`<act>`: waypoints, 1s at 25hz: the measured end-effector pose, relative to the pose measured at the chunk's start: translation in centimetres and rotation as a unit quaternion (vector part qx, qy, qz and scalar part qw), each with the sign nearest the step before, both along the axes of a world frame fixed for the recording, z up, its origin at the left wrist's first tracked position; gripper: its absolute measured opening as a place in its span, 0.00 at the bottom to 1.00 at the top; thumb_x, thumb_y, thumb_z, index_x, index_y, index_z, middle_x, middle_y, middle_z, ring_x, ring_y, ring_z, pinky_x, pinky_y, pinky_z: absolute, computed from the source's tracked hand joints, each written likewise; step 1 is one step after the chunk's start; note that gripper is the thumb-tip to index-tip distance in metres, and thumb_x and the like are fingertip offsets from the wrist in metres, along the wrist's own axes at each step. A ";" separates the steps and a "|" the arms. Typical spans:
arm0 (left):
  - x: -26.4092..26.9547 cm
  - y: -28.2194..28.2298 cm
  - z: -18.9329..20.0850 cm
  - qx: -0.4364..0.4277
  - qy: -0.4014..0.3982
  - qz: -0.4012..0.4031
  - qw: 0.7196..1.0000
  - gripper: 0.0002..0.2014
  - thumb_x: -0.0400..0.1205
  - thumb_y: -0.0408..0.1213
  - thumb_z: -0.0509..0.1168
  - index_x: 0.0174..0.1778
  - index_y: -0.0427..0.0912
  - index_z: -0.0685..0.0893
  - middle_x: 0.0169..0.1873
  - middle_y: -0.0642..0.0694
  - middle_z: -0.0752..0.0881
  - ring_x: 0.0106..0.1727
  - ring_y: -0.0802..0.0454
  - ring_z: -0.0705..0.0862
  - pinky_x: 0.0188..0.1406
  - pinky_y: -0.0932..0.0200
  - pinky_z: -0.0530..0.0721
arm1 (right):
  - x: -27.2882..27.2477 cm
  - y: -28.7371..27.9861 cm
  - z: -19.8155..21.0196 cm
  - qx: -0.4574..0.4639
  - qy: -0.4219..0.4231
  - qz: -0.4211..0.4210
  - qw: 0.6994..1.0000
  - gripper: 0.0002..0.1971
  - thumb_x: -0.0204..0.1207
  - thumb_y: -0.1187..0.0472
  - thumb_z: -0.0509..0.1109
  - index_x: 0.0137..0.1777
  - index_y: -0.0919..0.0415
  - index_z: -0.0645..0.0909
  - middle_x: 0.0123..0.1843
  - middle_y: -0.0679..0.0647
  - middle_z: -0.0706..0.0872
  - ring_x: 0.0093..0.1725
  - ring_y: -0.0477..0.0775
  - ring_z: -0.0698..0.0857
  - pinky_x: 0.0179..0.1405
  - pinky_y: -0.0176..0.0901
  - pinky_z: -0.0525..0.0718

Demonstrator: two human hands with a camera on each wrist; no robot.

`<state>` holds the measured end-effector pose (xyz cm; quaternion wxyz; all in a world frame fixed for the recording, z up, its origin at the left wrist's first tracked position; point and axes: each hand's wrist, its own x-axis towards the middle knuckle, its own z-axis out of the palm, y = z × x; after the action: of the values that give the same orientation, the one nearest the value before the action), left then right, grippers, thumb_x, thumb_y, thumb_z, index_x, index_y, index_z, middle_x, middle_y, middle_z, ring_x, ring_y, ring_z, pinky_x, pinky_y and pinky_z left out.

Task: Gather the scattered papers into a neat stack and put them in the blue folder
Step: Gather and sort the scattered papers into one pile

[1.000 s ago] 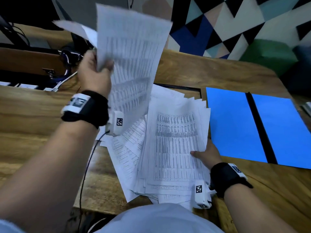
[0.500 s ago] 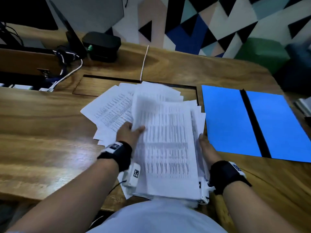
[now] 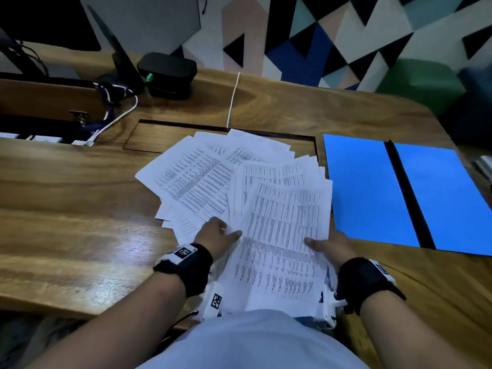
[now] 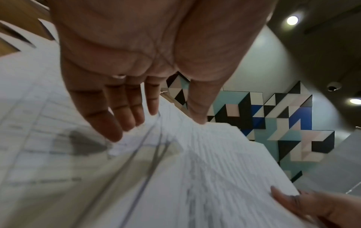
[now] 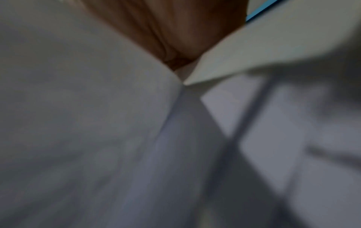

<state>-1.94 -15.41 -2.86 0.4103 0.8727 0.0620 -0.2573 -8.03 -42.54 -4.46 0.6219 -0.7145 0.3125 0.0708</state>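
Note:
A fanned pile of printed white papers (image 3: 279, 230) lies on the wooden table in front of me. More loose sheets (image 3: 194, 182) spread out to its left and far side. My left hand (image 3: 219, 233) rests on the pile's left side. In the left wrist view its fingers (image 4: 134, 114) are straight and spread just above the papers (image 4: 195, 162). My right hand (image 3: 328, 245) grips the pile's right edge, thumb on top. The right wrist view is filled with blurred paper (image 5: 78, 123). The blue folder (image 3: 356, 187) lies open flat to the right, a little apart from the pile.
A black box (image 3: 167, 73), tangled cables (image 3: 114, 102) and a thin white cord (image 3: 233, 99) sit at the table's far side. A recessed wooden hatch (image 3: 165, 137) lies behind the papers. The table edge (image 3: 80, 307) runs close to my body. A patterned wall stands behind.
My left hand brought the sheets it held up in the air down onto the pile and let them go. The right hand stayed at the pile's right edge.

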 end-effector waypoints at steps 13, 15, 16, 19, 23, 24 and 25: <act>1.0 0.0 -0.7 -0.015 -0.058 0.046 0.997 0.46 0.68 0.55 0.76 0.79 0.42 0.65 0.73 0.40 0.71 0.73 0.41 0.74 0.72 0.43 0.75 | 0.1 1.5 2.6 0.074 -0.048 -0.026 0.996 0.27 0.70 0.82 0.68 0.68 0.63 0.76 0.61 0.61 0.87 0.54 0.58 0.87 0.60 0.53 0.82; 1.3 1.5 0.5 -0.151 -0.031 0.103 0.983 0.48 0.64 0.51 0.80 0.77 0.43 0.66 0.66 0.46 0.78 0.70 0.45 0.79 0.69 0.42 0.78 | 0.3 1.8 3.8 0.097 -0.083 -0.015 0.992 0.23 0.71 0.81 0.69 0.62 0.60 0.80 0.56 0.55 0.89 0.51 0.52 0.90 0.56 0.49 0.86; 1.0 2.0 1.2 -0.202 -0.018 0.106 0.973 0.44 0.63 0.49 0.82 0.73 0.43 0.71 0.63 0.48 0.82 0.66 0.46 0.83 0.67 0.42 0.81 | 0.6 2.2 4.5 0.108 -0.096 0.002 0.989 0.20 0.70 0.79 0.70 0.59 0.58 0.81 0.52 0.51 0.91 0.48 0.50 0.91 0.50 0.44 0.89; -0.3 3.9 1.6 -0.312 -0.026 0.165 0.935 0.29 0.68 0.34 0.79 0.65 0.40 0.78 0.57 0.41 0.89 0.57 0.44 0.88 0.62 0.43 0.84 | 2.5 4.7 6.0 0.116 -0.117 0.073 0.984 0.13 0.70 0.71 0.74 0.53 0.58 0.83 0.41 0.45 0.93 0.42 0.43 0.91 0.38 0.32 0.87; -1.1 10.2 0.5 -0.324 -0.038 0.293 0.899 0.21 0.75 0.16 0.65 0.63 0.34 0.77 0.41 0.48 0.93 0.44 0.47 0.90 0.52 0.52 0.87 | 7.3 6.5 4.2 0.026 -0.064 0.082 0.994 0.09 0.74 0.63 0.74 0.51 0.58 0.78 0.37 0.53 0.84 0.30 0.47 0.82 0.31 0.40 0.82; -1.1 12.1 -0.2 -0.300 -0.033 0.312 0.901 0.20 0.76 0.16 0.65 0.63 0.35 0.78 0.41 0.45 0.92 0.46 0.44 0.88 0.55 0.49 0.85 | 8.7 6.4 3.2 -0.017 -0.054 0.074 0.996 0.13 0.72 0.64 0.75 0.53 0.59 0.76 0.42 0.57 0.83 0.32 0.50 0.81 0.33 0.44 0.81; -1.0 13.8 -1.0 -0.274 -0.020 0.333 0.902 0.20 0.76 0.17 0.65 0.64 0.34 0.78 0.47 0.39 0.90 0.49 0.42 0.86 0.60 0.45 0.82 | 10.1 6.2 2.2 -0.076 -0.044 0.070 0.994 0.15 0.71 0.65 0.76 0.54 0.59 0.75 0.46 0.59 0.82 0.34 0.51 0.80 0.37 0.47 0.81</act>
<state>-2.97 -1.65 -3.90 0.6959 0.6596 0.2679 -0.0945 2.03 -36.37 -2.23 0.5720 -0.7826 0.2385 0.0591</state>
